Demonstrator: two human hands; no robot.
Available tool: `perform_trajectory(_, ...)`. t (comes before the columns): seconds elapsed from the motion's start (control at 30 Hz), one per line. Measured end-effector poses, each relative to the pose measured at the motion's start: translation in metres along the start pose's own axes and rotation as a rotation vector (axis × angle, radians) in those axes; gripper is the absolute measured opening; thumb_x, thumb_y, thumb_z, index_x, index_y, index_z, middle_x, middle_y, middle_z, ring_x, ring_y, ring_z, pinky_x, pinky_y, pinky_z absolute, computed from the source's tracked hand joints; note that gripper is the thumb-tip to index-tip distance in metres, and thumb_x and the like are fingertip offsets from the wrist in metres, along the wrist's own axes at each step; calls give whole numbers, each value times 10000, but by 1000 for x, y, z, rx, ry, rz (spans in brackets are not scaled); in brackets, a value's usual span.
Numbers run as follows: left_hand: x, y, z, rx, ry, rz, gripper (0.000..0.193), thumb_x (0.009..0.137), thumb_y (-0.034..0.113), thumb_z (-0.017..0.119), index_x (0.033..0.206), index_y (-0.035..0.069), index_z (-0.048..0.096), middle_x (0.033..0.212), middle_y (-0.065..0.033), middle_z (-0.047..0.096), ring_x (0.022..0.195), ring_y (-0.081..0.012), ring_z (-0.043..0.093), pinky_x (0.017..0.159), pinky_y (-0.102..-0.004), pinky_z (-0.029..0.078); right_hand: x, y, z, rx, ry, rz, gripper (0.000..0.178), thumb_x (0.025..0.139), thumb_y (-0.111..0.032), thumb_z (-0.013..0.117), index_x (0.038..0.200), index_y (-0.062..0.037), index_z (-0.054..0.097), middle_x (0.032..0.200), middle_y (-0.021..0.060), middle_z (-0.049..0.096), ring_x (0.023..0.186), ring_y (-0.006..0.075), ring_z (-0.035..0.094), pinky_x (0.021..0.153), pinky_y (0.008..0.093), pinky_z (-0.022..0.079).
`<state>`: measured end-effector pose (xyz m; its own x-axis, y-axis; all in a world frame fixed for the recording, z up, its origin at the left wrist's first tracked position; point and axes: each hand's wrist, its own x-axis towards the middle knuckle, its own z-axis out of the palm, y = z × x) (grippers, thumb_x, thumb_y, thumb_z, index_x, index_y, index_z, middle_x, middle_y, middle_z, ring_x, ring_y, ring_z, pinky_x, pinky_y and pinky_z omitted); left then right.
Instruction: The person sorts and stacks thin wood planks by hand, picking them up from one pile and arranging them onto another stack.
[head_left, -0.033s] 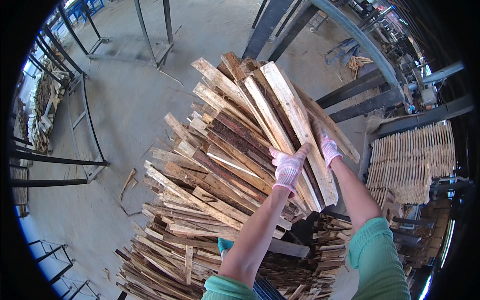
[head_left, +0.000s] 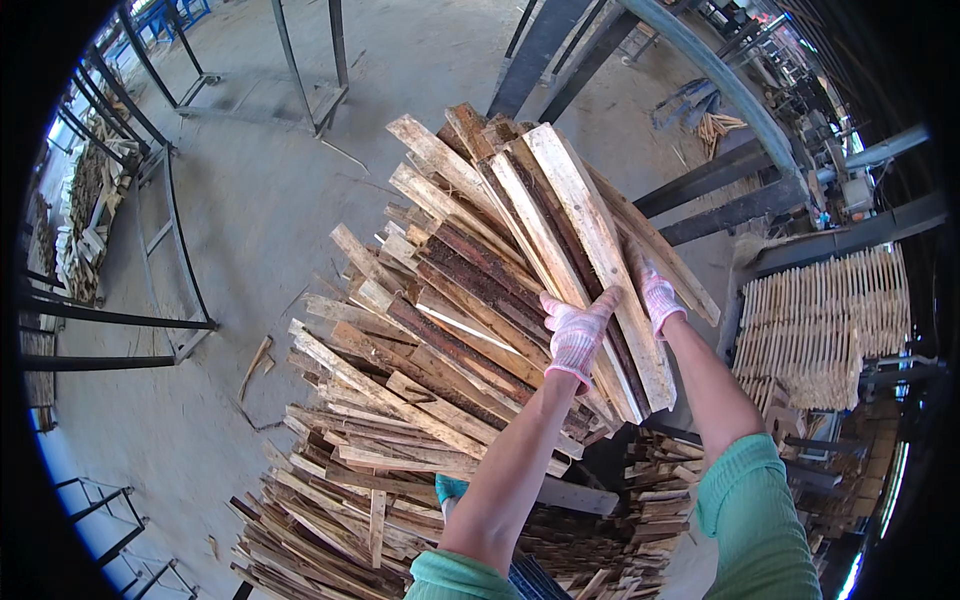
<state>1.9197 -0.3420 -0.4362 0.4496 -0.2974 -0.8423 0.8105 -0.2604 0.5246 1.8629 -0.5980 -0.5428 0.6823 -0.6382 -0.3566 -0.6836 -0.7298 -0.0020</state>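
Centrally, the wood pile point(head_left: 410, 345) fills mid-frame; right of centre, the gloved left hand point(head_left: 580, 335) lies across pale slats point(head_left: 582, 205), thumb outstretched; farther right, the gloved right hand point(head_left: 660, 302) sits beside them, fingertips hidden. Neither grip is determinable.

Pale plank point(head_left: 597, 245): bare wood, matt, sawn face, fairly smooth with darker blemishes
Dark strips point(head_left: 465, 280): wood with a rough, crumbly, bark-like face, no shine
Lower pile point(head_left: 330, 510): raw wood strips, dry-looking, matt, rough-edged
Left glove point(head_left: 580, 335): knitted cloth, soft and matt, ribbed at the cuff
Right glove point(head_left: 660, 300): same knitted cloth, matt
Sleeve point(head_left: 755, 490): green cloth, finely textured, matt
Post point(head_left: 537, 55): dark metal by its look, flat-faced, dull
Curved pipe point(head_left: 722, 75): metal-looking, rounded, scuffed
Slat stack point(head_left: 800, 310): pale, bare wood, matt
Floor point(head_left: 250, 220): concrete-like, dusty, matt
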Motion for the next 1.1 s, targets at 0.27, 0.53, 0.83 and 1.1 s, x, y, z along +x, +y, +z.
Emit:
perform_trajectory(0.27,24,-92,-29,-434,-220,282,1481,689,469,932,1598,148,-192,1560,-267,353,1421,-314,404,1183,-407,332,-105,-56,-12,514,12,-115,694,1028,-633,315,1548,-179,385,1581,268,313,1402,501,372,1180,516,313)
perform_trajectory(0.53,50,-118,-31,-563,-243,339,1426,644,121,980,1579,93,-97,1413,-176,504,1249,-277,549,1059,-378,480,-117,-43,55,158,118,-220,514,1067,-140,357,1578,-101,313,1599,194,329,1435,371,373,1164,458,344)
perform_trajectory(0.83,30,-135,-61,-558,-388,294,1326,773,324,903,1612,78,-94,1506,-221,436,1361,-300,460,1147,-359,358,-109,-22,66,489,1,-109,734,1066,-539,362,1616,-78,206,1642,148,295,1495,255,318,1189,316,286)
perform_trajectory(1.1,13,-174,-76,-459,-291,292,1377,731,169,919,1591,60,-150,1477,-200,452,1311,-290,500,1117,-350,407,-165,-77,49,510,-154,84,604,1091,-410,240,1608,-97,232,1632,163,284,1504,278,270,1205,368,273)
